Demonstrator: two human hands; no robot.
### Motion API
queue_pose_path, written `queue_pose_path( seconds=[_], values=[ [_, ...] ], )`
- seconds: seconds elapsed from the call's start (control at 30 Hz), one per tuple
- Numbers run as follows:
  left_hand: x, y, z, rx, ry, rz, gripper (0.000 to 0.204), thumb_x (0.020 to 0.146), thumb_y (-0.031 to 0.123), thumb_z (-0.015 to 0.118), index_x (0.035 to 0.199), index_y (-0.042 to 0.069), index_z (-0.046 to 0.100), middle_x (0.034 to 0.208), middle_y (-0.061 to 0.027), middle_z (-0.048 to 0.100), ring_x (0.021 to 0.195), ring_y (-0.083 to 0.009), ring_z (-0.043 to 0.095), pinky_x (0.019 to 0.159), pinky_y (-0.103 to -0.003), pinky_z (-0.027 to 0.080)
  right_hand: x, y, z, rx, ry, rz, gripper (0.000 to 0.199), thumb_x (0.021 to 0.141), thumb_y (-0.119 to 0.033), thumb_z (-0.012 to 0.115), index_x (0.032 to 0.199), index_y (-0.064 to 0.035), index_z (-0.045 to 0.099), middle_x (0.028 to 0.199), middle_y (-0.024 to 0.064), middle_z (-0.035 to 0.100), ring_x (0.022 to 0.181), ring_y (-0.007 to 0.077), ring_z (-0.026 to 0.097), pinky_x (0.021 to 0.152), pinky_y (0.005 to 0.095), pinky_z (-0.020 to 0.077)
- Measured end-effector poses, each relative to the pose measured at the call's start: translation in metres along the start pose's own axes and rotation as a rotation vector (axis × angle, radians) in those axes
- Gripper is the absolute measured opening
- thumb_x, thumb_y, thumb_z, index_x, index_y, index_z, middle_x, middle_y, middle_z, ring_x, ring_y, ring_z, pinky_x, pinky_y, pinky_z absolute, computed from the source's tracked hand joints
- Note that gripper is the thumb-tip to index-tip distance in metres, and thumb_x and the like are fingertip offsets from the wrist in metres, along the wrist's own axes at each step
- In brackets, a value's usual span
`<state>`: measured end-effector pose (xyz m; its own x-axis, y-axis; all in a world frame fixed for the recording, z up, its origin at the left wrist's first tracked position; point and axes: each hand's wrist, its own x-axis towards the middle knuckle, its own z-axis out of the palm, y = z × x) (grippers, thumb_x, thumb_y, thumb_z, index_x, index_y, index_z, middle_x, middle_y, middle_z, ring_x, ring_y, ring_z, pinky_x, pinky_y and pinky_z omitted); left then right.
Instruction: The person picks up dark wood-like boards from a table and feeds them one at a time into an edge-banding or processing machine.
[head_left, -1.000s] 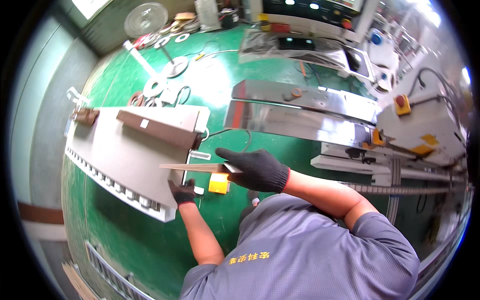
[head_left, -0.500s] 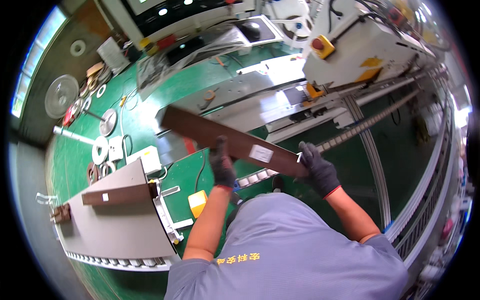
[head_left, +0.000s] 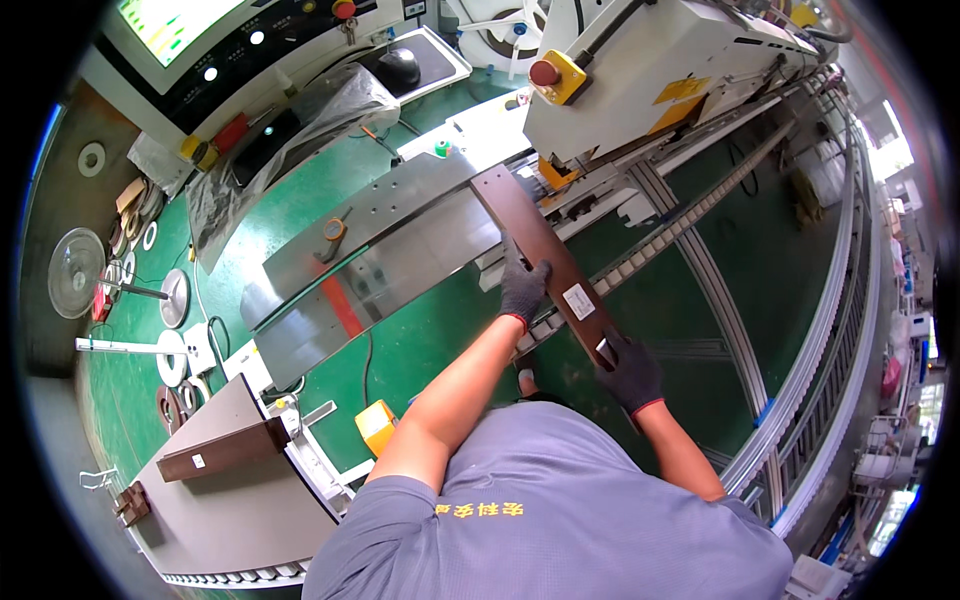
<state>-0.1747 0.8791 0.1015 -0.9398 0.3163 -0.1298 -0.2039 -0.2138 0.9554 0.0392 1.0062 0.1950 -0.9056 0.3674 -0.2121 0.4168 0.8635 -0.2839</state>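
Note:
Both my hands, in dark work gloves with red cuffs, hold a long brown panel (head_left: pixel 548 248) with a white label (head_left: pixel 578 301). My left hand (head_left: pixel 523 287) closes on its left edge around the middle. At its near end, my right hand (head_left: pixel 633 376) grips it; a small white spot shows by those fingers, too small to name. The panel's far end reaches the right end of the grey metal machine bed (head_left: pixel 425 235); whether it touches the bed I cannot tell.
A white machine head (head_left: pixel 640 85) with a red stop button (head_left: pixel 544 73) stands beyond the panel. Roller rails (head_left: pixel 690 215) run to the right. At left, a table (head_left: pixel 250 510) bears another brown panel (head_left: pixel 225 450). A tape roll (head_left: pixel 333 229) lies on the bed.
The brown panel has swung from pointing far left to pointing nearly straight away from me, toward the machine. My left hand moved right with it; my right hand keeps its near end.

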Motion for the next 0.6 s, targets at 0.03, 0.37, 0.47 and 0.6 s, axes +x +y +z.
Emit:
queue_pose_path(
  seconds=[0.03, 0.37, 0.47, 0.6],
  values=[
    [0.001, 0.0, 0.003, -0.023, -0.016, -0.057, 0.096, 0.086, 0.005, 0.064, 0.162, 0.005, 0.006, 0.137, -0.0202, 0.058, 0.112, -0.0255, 0.065, 0.093, -0.034, 0.053, 0.002, 0.007, 0.001, 0.012, -0.024, 0.009, 0.072, 0.075, -0.033, 0.071, 0.143, -0.0178, 0.053, 0.12, 0.0221, 0.061, 0.105, 0.0411, 0.064, 0.087, 0.0496, 0.055],
    [0.031, -0.01, 0.052, -0.087, -0.01, -0.203, 0.098, 0.09, 0.0, 0.059, 0.163, 0.027, 0.0, 0.111, -0.0147, 0.067, 0.089, -0.0223, 0.069, 0.065, -0.036, 0.06, 0.046, 0.044, -0.027, 0.028, -0.088, 0.039, 0.073, 0.073, -0.029, 0.073, 0.142, -0.0172, 0.053, 0.109, 0.0189, 0.062, 0.099, 0.0389, 0.065, 0.081, 0.0483, 0.0566],
    [0.042, -0.022, 0.069, -0.12, -0.002, -0.21, 0.098, 0.09, 0.001, 0.059, 0.163, 0.027, -0.001, 0.109, -0.0143, 0.067, 0.087, -0.0224, 0.069, 0.064, -0.035, 0.06, 0.057, 0.068, -0.026, 0.023, -0.05, 0.001, 0.072, 0.073, -0.028, 0.072, 0.142, -0.0205, 0.052, 0.109, 0.0191, 0.061, 0.097, 0.0396, 0.065, 0.08, 0.0501, 0.0571],
    [0.061, -0.038, 0.097, -0.024, -0.002, -0.227, 0.099, 0.09, 0.002, 0.06, 0.163, 0.026, -0.002, 0.108, -0.0145, 0.067, 0.086, -0.0219, 0.069, 0.063, -0.035, 0.058, 0.073, 0.089, -0.039, 0.006, -0.024, -0.011, 0.066, 0.076, -0.027, 0.07, 0.138, -0.0192, 0.053, 0.104, 0.0191, 0.06, 0.093, 0.04, 0.065, 0.075, 0.0507, 0.0572]
  ],
)
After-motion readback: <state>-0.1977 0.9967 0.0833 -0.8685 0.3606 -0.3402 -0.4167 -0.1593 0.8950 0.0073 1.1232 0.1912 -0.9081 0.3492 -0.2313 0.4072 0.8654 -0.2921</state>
